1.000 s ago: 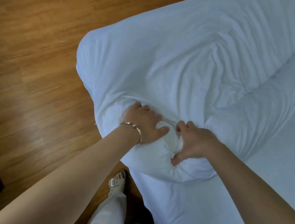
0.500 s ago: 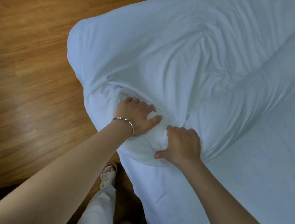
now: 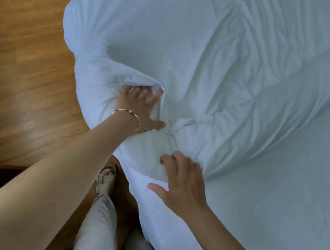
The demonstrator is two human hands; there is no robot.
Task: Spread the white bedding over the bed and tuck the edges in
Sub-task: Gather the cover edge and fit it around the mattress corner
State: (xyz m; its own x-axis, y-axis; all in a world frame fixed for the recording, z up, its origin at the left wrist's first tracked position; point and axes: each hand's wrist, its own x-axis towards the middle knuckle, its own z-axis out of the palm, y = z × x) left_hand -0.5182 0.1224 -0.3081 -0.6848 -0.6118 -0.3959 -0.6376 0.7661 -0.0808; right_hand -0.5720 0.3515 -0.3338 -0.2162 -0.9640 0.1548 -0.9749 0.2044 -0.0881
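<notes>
The right hand [image 3: 182, 182] has let go, fingers now loose on the bedding [image 3: 223, 69] bunched at the bed's near corner; the left hand [image 3: 138, 107] has pushed under a fold, so tucking has begun

Both forearms were bare, with no sleeves in view. The left wrist carried a thin gold bangle [image 3: 128, 112] with two small knobs. The legs wore pale trousers [image 3: 96, 231], and one foot a beige buckled sandal [image 3: 105, 177].
</notes>
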